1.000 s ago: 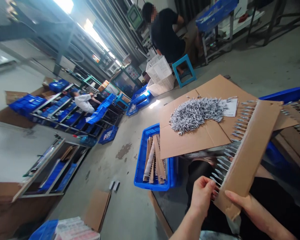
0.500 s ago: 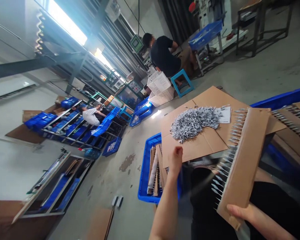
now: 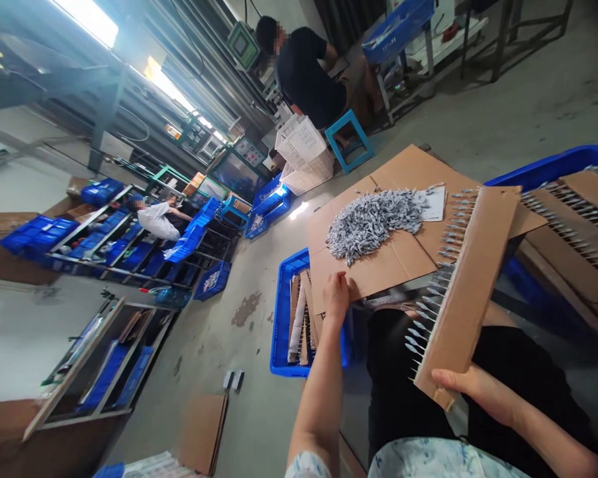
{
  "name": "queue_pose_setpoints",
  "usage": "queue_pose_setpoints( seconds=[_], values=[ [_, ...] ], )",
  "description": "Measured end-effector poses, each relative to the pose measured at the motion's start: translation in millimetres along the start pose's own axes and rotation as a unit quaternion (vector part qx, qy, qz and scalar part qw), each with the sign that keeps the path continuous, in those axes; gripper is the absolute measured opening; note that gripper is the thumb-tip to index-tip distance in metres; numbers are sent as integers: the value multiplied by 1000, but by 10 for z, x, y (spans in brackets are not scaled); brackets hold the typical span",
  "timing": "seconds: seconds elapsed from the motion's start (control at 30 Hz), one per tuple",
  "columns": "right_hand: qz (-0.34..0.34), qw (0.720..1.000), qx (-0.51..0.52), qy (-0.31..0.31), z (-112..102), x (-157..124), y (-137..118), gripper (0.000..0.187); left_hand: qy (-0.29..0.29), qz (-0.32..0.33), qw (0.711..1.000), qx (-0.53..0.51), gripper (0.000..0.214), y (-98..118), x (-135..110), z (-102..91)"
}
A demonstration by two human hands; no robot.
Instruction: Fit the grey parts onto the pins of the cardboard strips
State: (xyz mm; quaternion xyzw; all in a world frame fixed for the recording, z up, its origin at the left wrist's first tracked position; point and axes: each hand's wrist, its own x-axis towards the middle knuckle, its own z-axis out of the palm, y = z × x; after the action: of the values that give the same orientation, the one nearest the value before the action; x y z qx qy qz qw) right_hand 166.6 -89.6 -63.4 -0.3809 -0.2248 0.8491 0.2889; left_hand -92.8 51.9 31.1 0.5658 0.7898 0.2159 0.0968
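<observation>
My right hand (image 3: 471, 388) grips the near end of a long cardboard strip (image 3: 471, 282) with several small grey metal pieces clipped along its left edge. My left hand (image 3: 337, 297) reaches out to the near edge of a flat cardboard sheet (image 3: 379, 269), fingers curled on that edge. A heap of small grey metal pieces (image 3: 373, 219) lies on the sheet just beyond that hand. A white paper slip (image 3: 434, 203) sits beside the heap.
A blue crate (image 3: 283, 318) with more loaded strips stands on the floor at left. Another blue crate (image 3: 553, 169) with filled strips (image 3: 578, 219) is at right. A person in black (image 3: 309, 70) sits on a blue stool (image 3: 349, 143); another person (image 3: 157, 219) is by the blue racks.
My left hand left the strip's near end and travelled forward to the edge of the cardboard sheet near the heap. My right hand kept holding the strip. The view shifted slightly.
</observation>
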Motion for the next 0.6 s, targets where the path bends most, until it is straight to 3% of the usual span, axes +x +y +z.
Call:
queue_pose_setpoints(
  seconds=[0.13,0.4,0.6],
  values=[
    [20,999,-11,29,34,-78,-94,35,22,-17,1000,-10,25,29,-65,1],
    [15,998,-18,65,26,-91,-101,34,14,-37,999,-6,18,179,171,220],
    [2,998,-27,56,-10,-103,-104,31,14,-57,998,12,13,263,216,255]
  ],
)
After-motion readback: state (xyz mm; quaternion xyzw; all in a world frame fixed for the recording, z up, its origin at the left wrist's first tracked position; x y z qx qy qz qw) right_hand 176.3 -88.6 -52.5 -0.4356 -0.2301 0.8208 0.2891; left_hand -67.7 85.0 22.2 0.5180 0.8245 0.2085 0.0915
